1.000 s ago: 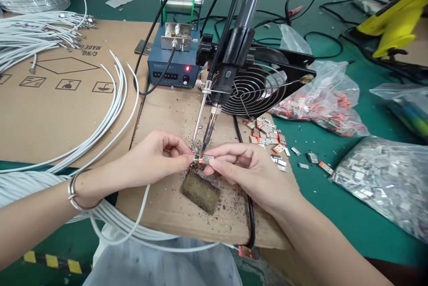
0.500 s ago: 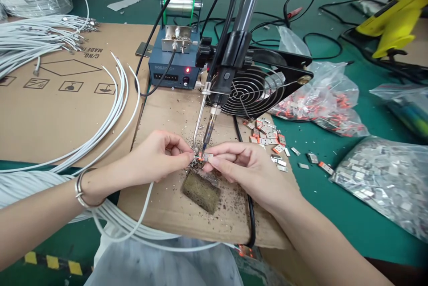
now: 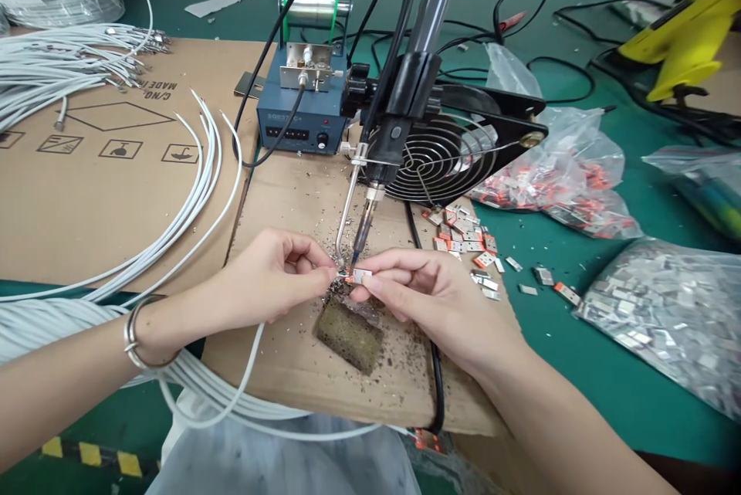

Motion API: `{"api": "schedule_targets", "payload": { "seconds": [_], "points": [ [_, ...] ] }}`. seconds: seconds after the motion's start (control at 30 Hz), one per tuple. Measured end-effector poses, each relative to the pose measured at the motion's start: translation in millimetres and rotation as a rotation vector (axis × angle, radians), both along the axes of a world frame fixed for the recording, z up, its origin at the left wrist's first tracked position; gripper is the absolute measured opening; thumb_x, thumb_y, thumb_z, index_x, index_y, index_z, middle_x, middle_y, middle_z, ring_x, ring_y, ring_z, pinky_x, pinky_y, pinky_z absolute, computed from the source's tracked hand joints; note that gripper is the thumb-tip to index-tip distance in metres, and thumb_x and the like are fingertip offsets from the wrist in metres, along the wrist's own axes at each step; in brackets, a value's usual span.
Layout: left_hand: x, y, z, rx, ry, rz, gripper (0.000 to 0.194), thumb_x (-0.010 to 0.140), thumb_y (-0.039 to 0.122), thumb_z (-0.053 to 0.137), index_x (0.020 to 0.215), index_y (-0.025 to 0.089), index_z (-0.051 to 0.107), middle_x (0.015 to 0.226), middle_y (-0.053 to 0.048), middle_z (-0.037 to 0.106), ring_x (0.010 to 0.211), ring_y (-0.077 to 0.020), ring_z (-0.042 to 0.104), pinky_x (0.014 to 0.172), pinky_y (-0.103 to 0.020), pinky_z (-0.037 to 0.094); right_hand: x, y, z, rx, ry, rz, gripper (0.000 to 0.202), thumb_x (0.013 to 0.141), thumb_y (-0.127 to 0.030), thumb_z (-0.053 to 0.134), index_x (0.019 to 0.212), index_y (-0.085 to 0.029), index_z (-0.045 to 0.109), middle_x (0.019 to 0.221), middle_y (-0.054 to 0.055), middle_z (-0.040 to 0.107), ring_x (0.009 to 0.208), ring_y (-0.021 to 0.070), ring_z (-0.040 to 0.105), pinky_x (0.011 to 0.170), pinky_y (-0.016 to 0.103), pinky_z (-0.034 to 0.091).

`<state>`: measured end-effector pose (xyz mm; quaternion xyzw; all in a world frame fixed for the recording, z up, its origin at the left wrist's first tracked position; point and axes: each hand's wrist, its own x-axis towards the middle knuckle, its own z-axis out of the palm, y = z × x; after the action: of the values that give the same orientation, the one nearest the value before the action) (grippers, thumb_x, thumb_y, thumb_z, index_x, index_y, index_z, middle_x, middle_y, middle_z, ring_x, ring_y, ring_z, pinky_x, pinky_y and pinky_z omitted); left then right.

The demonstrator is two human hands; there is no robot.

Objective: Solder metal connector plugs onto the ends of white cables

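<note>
Between thumb and finger, my left hand (image 3: 298, 272) pinches the end of a white cable (image 3: 253, 352) that runs down from under the palm. Opposite it, my right hand (image 3: 408, 283) grips a small USB connector (image 3: 362, 276) with orange and metal parts. The cable's wire ends meet the connector beneath the tip of a mounted soldering iron (image 3: 363, 228). A thin bent solder feed tube (image 3: 346, 215) comes down beside that tip. Below my hands lies a worn brown sponge (image 3: 350, 333) with dark specks around it.
A blue solder feeder (image 3: 301, 113) carries a solder reel (image 3: 312, 8). Behind the iron stands a black fan (image 3: 425, 159). Loose USB connectors (image 3: 463, 232) lie to the right, near bags of metal parts (image 3: 665, 317). White cables (image 3: 191, 225) cover the left side.
The red light on the solder feeder has gone from bright to dim. Both hands keep their hold, with the view shifted only slightly.
</note>
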<state>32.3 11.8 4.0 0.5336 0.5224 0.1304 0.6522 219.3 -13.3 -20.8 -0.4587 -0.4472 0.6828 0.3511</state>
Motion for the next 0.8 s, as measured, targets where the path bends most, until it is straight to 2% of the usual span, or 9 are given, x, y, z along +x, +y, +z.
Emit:
{"api": "schedule_targets", "payload": {
  "seconds": [0.43,0.8],
  "points": [
    [1.5,0.8,0.6,-0.009,-0.006,0.009,0.008,0.075,0.022,0.057,0.073,0.013,0.056,0.047,0.009,0.043,0.029,-0.0004,0.035,0.026,-0.009,0.026,0.1,2.2,0.1,-0.005,-0.030,0.007,0.011,0.073,-0.022,0.069,0.081,-0.015,0.065,0.067,0.004,0.070,0.051,0.0079,0.059,0.040,0.015,0.038],
    [0.9,0.4,-0.3,-0.014,-0.016,0.010,0.009,0.075,0.023,0.057,0.072,0.014,0.055,0.044,0.010,0.040,0.029,-0.0015,0.034,0.025,-0.009,0.026,0.4,0.5,1.1,-0.001,-0.013,0.007,0.014,0.072,-0.026,0.070,0.081,-0.016,0.064,0.067,0.004,0.071,0.060,0.0131,0.063,0.044,0.019,0.043]
  ]
}}
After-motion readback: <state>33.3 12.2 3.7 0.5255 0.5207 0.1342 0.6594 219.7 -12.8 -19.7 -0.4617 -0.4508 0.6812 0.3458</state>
